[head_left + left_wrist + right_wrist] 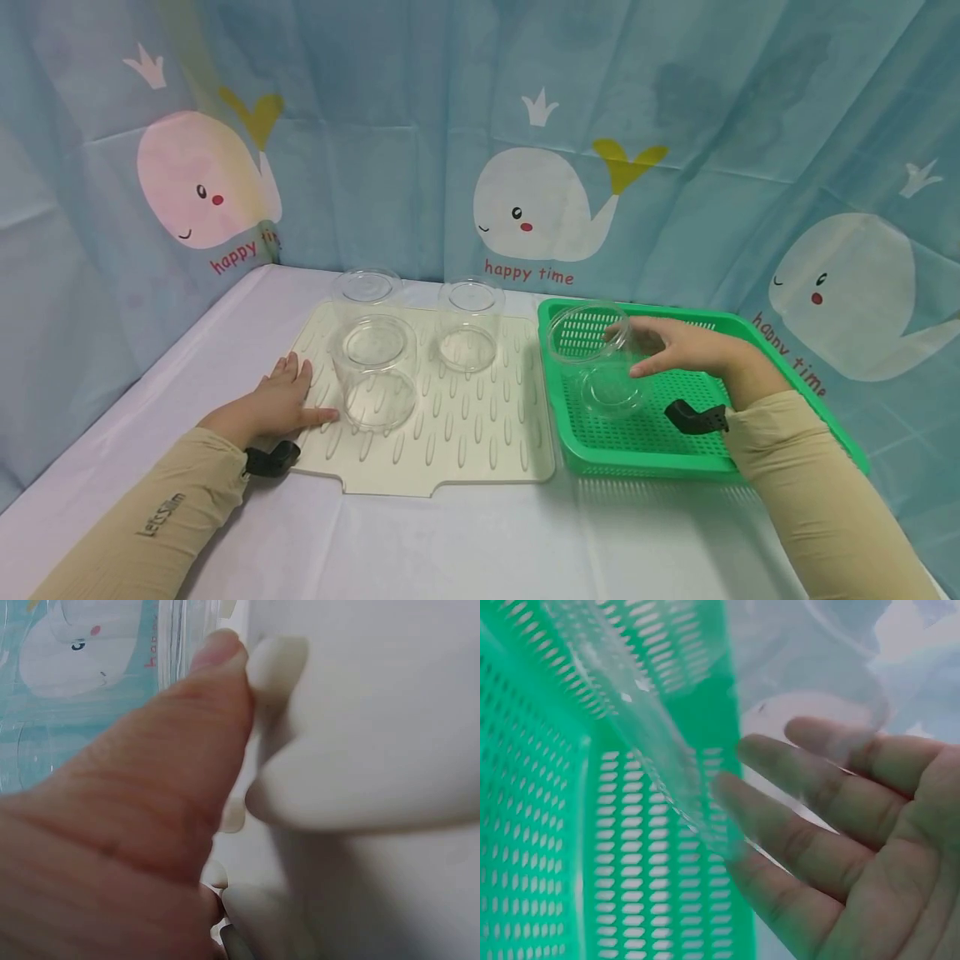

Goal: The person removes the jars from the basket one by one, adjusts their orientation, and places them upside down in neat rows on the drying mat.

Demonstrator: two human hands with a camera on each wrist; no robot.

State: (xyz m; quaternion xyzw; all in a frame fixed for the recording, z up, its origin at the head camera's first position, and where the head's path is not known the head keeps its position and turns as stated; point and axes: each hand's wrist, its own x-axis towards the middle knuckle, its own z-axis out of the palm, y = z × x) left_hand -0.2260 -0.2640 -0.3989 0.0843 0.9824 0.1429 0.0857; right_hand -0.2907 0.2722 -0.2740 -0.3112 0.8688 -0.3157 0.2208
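Observation:
In the head view my left hand rests on the left edge of a cream ridged mat, fingers spread and thumb pointing at a clear plastic jar. The thumb lies close over the ridges in the left wrist view. My right hand reaches over a green basket and holds the right side of another clear jar, thumb in front and fingers behind. That jar leans left. In the right wrist view the fingertips meet its clear wall.
Two more clear jars stand towards the mat's back, one at the left and one near the middle. The basket sits right beside the mat on a white-covered table. A blue whale-print curtain hangs behind.

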